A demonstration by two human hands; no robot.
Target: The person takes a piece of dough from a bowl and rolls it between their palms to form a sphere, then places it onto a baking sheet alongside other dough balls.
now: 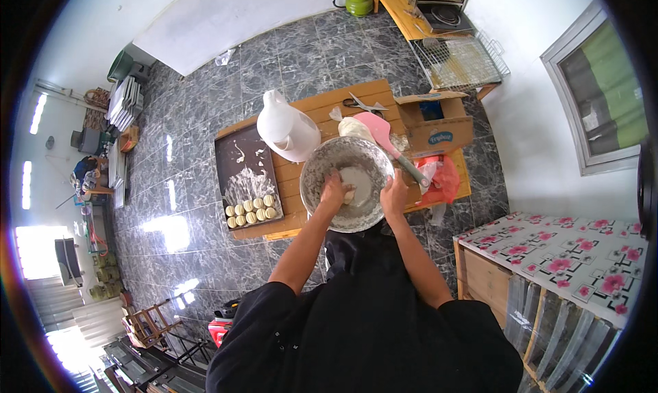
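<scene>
A large round bowl (320,161), its inside smeared with pale dough or flour, stands at the near edge of the wooden table, tilted a little toward me. My right hand (394,195) grips its right rim, thumb on the edge. Inside the bowl, my left hand (333,193) has its fingers curled at a small pale lump of dough (349,193); part of the fingers is hidden. Left of the bowl, a dark baking tray (240,153) holds several ridged pale dough pieces (250,211) in rows at its near end, with white smears beyond.
Behind the bowl stand a white plastic jug (288,127) and a pink spatula (379,130) with a grey handle. Scissors (367,105) lie at the table's (329,105) far side. A cardboard box (437,126) and a red plastic bag (442,180) sit at the right.
</scene>
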